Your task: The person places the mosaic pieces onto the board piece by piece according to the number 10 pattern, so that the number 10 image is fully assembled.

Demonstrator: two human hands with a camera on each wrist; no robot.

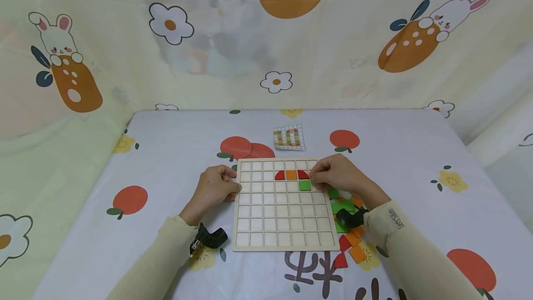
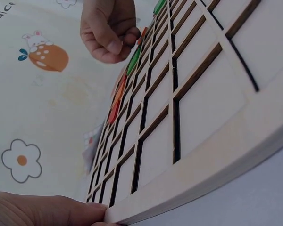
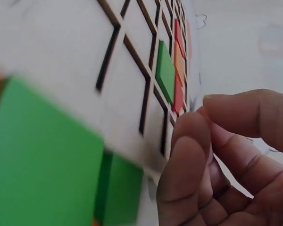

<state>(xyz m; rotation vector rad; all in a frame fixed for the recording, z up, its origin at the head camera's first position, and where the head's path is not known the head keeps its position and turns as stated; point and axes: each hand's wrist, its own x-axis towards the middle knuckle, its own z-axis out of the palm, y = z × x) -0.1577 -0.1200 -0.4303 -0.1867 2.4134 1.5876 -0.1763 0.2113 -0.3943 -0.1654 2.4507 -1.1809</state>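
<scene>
A pale wooden grid board [image 1: 269,212] lies on the table. My left hand [image 1: 214,184] pinches its left edge near the upper corner; in the left wrist view the thumb [image 2: 52,209] lies at the frame. My right hand [image 1: 337,175] is over the upper right cells, thumb and forefinger together. At those fingertips an orange sliver [image 2: 142,36] shows in the left wrist view, a small tile mostly hidden by the fingers. Just left of them a green square tile [image 1: 305,185] sits in a cell. Above it are two red curved tiles [image 1: 280,175] with an orange square [image 1: 291,175] between them.
A small pattern card [image 1: 289,137] with coloured squares lies behind the board. Along the board's right side, under my right wrist, are loose green tiles [image 1: 343,206], orange tiles [image 1: 357,253] and red tiles [image 1: 340,260]. A printed curtain [image 1: 225,59] hangs behind the table.
</scene>
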